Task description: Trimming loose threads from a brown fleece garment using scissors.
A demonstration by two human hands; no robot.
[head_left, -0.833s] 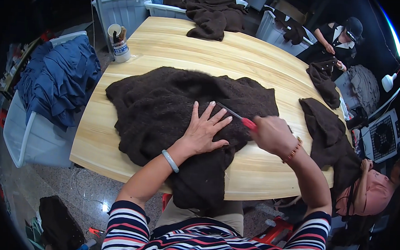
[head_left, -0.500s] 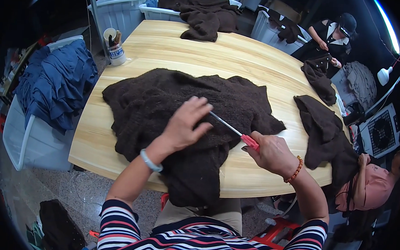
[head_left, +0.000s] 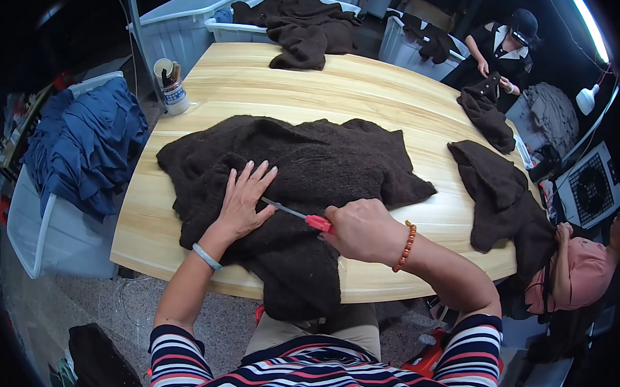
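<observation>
A dark brown knitted garment (head_left: 326,156) lies spread over the wooden table in front of me, one part hanging over the near edge. My left hand (head_left: 244,196) rests flat on its left part, fingers spread. My right hand (head_left: 367,231) is closed around the red handle of a tool with a long thin metal shaft (head_left: 285,208). The shaft points left across the knit, and its tip is close to my left thumb. I cannot make out the tool's exact kind.
Another brown garment (head_left: 489,192) lies at the table's right edge, near a person in pink (head_left: 579,274). A co-worker (head_left: 503,53) handles brown cloth at the far right. A cup of tools (head_left: 174,92) stands at the far left corner. Blue fabric (head_left: 88,143) fills a bin on the left.
My left hand has moved left and settled flat on the garment with its fingers spread. My right hand has carried the red-handled tool to the left, its tip now by my left thumb.
</observation>
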